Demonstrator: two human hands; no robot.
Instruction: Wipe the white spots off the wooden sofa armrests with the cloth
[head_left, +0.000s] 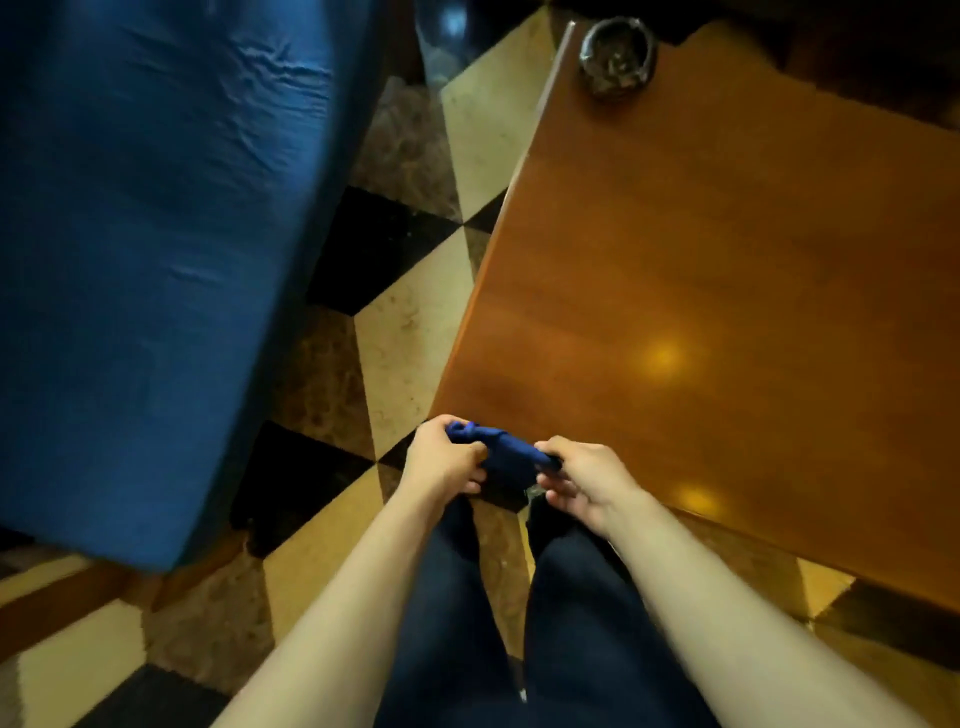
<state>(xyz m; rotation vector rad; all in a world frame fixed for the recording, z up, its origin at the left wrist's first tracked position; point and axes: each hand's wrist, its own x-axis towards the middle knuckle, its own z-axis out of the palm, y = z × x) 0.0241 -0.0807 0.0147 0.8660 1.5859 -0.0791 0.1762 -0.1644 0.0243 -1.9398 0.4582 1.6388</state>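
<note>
A dark blue cloth (506, 451) is bunched between both hands in front of my legs, above the tiled floor. My left hand (445, 457) grips its left end and my right hand (582, 480) pinches its right end. The sofa's blue cushion (145, 249) fills the left side of the view. A strip of the sofa's wooden frame (67, 592) shows below the cushion at the lower left. No white spots are visible on the wood from here.
A polished wooden table (727, 312) stands to the right, its near corner close to my right hand. A dark ashtray (618, 57) sits at the table's far edge. A checkered floor (405, 322) runs between sofa and table.
</note>
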